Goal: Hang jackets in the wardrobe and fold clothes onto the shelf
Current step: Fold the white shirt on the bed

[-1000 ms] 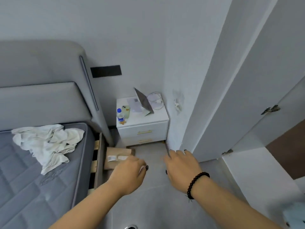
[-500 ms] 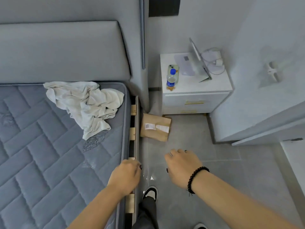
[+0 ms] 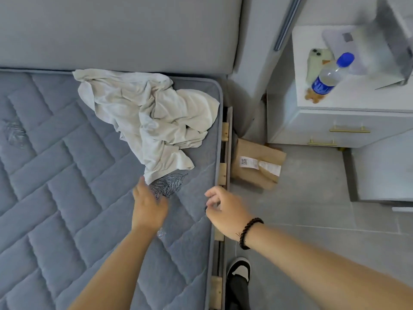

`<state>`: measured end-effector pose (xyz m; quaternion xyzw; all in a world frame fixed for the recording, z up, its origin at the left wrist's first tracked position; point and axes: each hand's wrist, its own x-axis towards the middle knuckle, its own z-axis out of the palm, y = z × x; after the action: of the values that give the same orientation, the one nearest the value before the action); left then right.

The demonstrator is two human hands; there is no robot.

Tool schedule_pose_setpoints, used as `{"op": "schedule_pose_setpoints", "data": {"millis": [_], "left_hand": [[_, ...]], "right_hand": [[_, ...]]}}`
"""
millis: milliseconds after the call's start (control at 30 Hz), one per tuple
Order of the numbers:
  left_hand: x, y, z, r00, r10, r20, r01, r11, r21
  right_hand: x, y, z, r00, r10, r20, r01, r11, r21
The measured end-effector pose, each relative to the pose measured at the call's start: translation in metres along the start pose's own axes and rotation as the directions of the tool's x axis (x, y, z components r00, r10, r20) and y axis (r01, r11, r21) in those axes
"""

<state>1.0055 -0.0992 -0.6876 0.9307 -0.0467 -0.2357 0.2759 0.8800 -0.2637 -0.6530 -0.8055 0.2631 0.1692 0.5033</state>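
Note:
A crumpled cream-white garment (image 3: 147,117) lies on the blue-grey quilted mattress (image 3: 55,175), close to its right edge and the grey headboard. My left hand (image 3: 148,206) hovers over the mattress just below the garment's lowest corner, fingers stretched toward it, holding nothing. My right hand (image 3: 225,211), with a dark bead bracelet on the wrist, hangs above the mattress edge with fingers loosely curled and nothing in them. No wardrobe or shelf is in view.
A brown paper parcel (image 3: 257,166) lies on the grey tiled floor between bed and white nightstand (image 3: 348,117). The nightstand carries a water bottle (image 3: 330,74), a phone (image 3: 318,61) and a tablet. My shoe (image 3: 239,268) stands beside the bed frame.
The view swung from the wall and wardrobe door down to the bed. Both hands moved left over the mattress, and my left hand now reaches nearly to the garment's corner.

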Motion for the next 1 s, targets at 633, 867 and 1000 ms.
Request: {"op": "schedule_pose_setpoints", "data": {"millis": [633, 867, 1000], "left_hand": [[0.053, -0.136, 0.075, 0.878, 0.197, -0.437, -0.047, 0.943, 0.330], [0.059, -0.138, 0.079, 0.863, 0.220, -0.454, -0.058, 0.937, 0.344], [0.059, -0.140, 0.080, 0.854, 0.242, -0.461, -0.073, 0.933, 0.353]], "right_hand": [[0.163, 0.016, 0.107, 0.872, -0.276, -0.404, 0.246, 0.961, -0.125], [0.183, 0.007, 0.104, 0.893, -0.154, -0.423, 0.215, 0.972, 0.100], [0.149, 0.031, 0.111, 0.948, -0.189, -0.255, 0.170, 0.981, -0.095]]}}
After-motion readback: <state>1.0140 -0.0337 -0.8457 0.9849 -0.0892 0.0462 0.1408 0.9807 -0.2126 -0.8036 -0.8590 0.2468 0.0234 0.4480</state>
